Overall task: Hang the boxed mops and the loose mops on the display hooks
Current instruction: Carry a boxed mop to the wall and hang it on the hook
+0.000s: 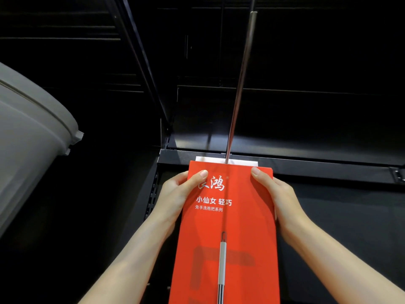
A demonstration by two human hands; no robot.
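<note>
A red mop box point(228, 229) with white lettering and a picture of a mop handle stands upright in front of me, its lower end cut off by the frame. My left hand point(177, 196) grips its left edge near the top, thumb on the front face. My right hand point(278, 194) grips the right edge the same way. A silver mop pole point(240, 84) rises from the box's top into the dark rack. A white flap point(226, 160) shows just behind the top edge, against a black shelf rail point(306, 163).
A black display rack point(306, 117) with horizontal bars fills the background, and a slanted black upright point(142, 62) runs down its left side. A large grey plastic bucket point(28, 132) juts in from the left. No hooks are plainly visible in the dark.
</note>
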